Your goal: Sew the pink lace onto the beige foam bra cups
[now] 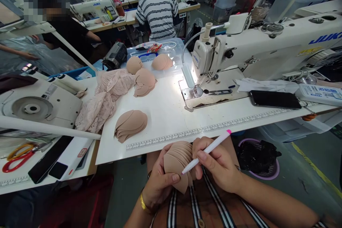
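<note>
My left hand (159,181) is closed round a fanned stack of beige bra cups (178,160), held over my lap below the table edge. My right hand (217,165) grips a white pen with a pink cap (207,150), its tip touching the top cup. On the white table lie another stack of beige cups (130,124), further cups (144,82) farther back, and a heap of pink lace fabric (103,99).
A white Juki sewing machine (267,48) stands at the right with its lamp on; thread snips (219,92) and a black phone (274,99) lie near it. Scissors (18,156) and a second machine (34,105) are at the left. Two people work at the back.
</note>
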A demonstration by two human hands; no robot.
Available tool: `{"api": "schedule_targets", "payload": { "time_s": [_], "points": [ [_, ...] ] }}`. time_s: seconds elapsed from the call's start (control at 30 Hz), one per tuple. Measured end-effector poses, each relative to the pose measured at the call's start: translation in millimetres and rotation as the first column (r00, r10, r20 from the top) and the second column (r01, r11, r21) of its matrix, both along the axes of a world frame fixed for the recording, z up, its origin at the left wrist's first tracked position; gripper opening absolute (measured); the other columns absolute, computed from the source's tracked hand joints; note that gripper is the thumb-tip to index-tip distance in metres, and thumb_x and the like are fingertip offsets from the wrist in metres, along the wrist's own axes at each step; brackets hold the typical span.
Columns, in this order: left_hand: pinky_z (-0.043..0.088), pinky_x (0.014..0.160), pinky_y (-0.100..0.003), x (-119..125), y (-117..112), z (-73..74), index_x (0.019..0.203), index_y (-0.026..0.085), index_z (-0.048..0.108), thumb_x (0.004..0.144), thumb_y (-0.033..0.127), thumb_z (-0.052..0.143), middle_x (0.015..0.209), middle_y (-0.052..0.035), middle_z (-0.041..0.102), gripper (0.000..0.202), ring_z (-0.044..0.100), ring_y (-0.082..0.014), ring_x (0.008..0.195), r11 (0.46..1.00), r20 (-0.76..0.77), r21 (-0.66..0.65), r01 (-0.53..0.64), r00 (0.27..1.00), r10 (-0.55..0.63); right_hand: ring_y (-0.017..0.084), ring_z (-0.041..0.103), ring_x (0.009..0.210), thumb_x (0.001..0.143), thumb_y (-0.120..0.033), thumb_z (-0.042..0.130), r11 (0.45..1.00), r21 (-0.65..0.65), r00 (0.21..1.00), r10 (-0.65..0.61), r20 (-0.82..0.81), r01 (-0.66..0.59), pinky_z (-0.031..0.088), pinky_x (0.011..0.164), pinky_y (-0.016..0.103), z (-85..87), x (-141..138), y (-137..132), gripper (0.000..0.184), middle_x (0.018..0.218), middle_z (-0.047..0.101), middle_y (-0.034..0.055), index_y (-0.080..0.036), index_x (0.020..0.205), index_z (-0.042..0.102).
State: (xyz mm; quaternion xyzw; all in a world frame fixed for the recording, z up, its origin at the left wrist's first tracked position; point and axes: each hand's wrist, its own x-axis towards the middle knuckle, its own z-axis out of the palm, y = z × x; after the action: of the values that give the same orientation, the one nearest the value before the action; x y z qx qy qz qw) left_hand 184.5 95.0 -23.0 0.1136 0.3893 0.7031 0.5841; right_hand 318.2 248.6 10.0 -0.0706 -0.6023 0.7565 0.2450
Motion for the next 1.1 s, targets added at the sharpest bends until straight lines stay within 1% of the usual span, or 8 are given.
{"api": "schedule_targets", "payload": {
  "time_s": [0.2, 0.33, 0.47, 0.57, 0.63, 0.7, 0.93, 1.1],
  "points": [
    [0.053, 0.096, -0.039, -16.6, -8.9, 4.4, 0.15, 0.034, 0.038, 0.073, 0.03, 0.09, 0.133, -0.0084, 0.059, 0.093, 0.063, -0.0292, 0.117, 0.996, -0.361, -0.058, 0.07, 0.928, -0.086, 0.025, 0.063, 0.115, 0.106, -0.036, 0.054, 0.934, 0.356, 0.977, -0.041, 0.208, -0.036, 0.049, 0.1, 0.041, 13.9, -2.0, 30.6, 0.027, 0.121, 0.068, 0.009, -0.025, 0.131, 0.06],
    [0.052, 0.101, -0.046, -24.1, -8.4, 14.9, 0.151, 0.042, 0.031, 0.079, 0.021, 0.083, 0.137, -0.0077, 0.053, 0.092, 0.061, -0.0299, 0.122, 0.996, -0.809, -0.086, 0.035, 0.58, -0.09, 0.03, 0.06, 0.119, 0.082, -0.033, 0.082, 0.867, 0.4, 0.918, 0.145, 0.368, -0.297, 0.048, 0.102, 0.043, 27.3, -13.2, 30.2, 0.065, 0.131, 0.061, 0.0099, -0.024, 0.137, 0.049],
    [0.048, 0.11, -0.048, -24.1, 0.5, 20.0, 0.15, 0.04, 0.036, 0.078, 0.017, 0.085, 0.147, -0.0093, 0.049, 0.09, 0.053, -0.0309, 0.136, 0.968, -0.901, 0.106, -0.227, 0.39, 0.19, 0.023, 0.063, 0.098, 0.076, -0.016, 0.073, 0.924, 0.347, 0.932, 0.024, 0.361, -0.158, 0.053, 0.087, 0.036, 32.5, -23.4, 19.2, 0.05, 0.109, 0.064, 0.0018, -0.027, 0.12, 0.052],
    [0.044, 0.117, -0.05, -20.1, 8.3, 18.5, 0.151, 0.036, 0.041, 0.071, 0.035, 0.094, 0.157, -0.0119, 0.044, 0.096, 0.043, -0.036, 0.146, 0.89, -0.679, 0.232, -0.393, 0.589, 0.438, 0.023, 0.064, 0.09, 0.079, -0.025, 0.073, 0.979, 0.201, 0.949, -0.092, 0.301, 0.031, 0.056, 0.076, 0.033, 27.8, -27.9, 11.5, 0.048, 0.101, 0.063, 0.0012, -0.03, 0.119, 0.046],
    [0.043, 0.117, -0.053, -15.5, 11.3, 14.1, 0.151, 0.031, 0.048, 0.078, 0.051, 0.087, 0.156, -0.0139, 0.048, 0.085, 0.044, -0.0388, 0.146, 0.926, -0.39, 0.201, -0.319, 0.841, 0.375, 0.024, 0.066, 0.091, 0.083, -0.034, 0.074, 0.991, 0.088, 0.973, -0.119, 0.199, 0.103, 0.058, 0.075, 0.034, 19.0, -31.5, 2.5, 0.051, 0.104, 0.064, 0.0031, -0.031, 0.123, 0.041],
    [0.039, 0.12, -0.054, -11.5, 11.5, 6.9, 0.143, 0.026, 0.06, 0.089, 0.058, 0.073, 0.151, -0.0131, 0.057, 0.064, 0.044, -0.0385, 0.146, 0.96, -0.093, 0.188, -0.206, 0.97, 0.227, 0.024, 0.067, 0.095, 0.087, -0.039, 0.073, 0.99, 0.025, 0.985, -0.142, 0.096, 0.14, 0.059, 0.079, 0.035, 7.0, -35.0, -9.6, 0.052, 0.11, 0.063, 0.005, -0.032, 0.125, 0.039],
    [0.041, 0.12, -0.046, -20.2, -8.4, -15.5, 0.146, 0.031, 0.06, 0.087, 0.043, 0.078, 0.136, -0.0084, 0.071, 0.064, 0.059, -0.0317, 0.135, 0.956, 0.174, 0.16, -0.245, 0.961, 0.217, 0.028, 0.057, 0.123, 0.095, -0.031, 0.069, 0.899, 0.393, 0.977, -0.213, 0.008, 0.193, 0.046, 0.108, 0.043, -19.6, -24.3, -14.0, 0.056, 0.132, 0.057, 0.0117, -0.027, 0.143, 0.041],
    [0.045, 0.117, -0.05, -24.4, -22.2, -22.5, 0.151, 0.032, 0.054, 0.075, 0.041, 0.089, 0.138, -0.0111, 0.07, 0.084, 0.059, -0.0372, 0.135, 0.965, 0.106, 0.013, -0.262, 0.96, 0.259, 0.019, 0.061, 0.082, 0.109, -0.038, 0.049, 0.921, 0.192, 0.926, -0.362, 0.108, 0.338, 0.049, 0.082, 0.033, -16.2, -20.2, 14.3, 0.02, 0.085, 0.062, 0.0006, -0.026, 0.122, 0.057]
  ]
}}
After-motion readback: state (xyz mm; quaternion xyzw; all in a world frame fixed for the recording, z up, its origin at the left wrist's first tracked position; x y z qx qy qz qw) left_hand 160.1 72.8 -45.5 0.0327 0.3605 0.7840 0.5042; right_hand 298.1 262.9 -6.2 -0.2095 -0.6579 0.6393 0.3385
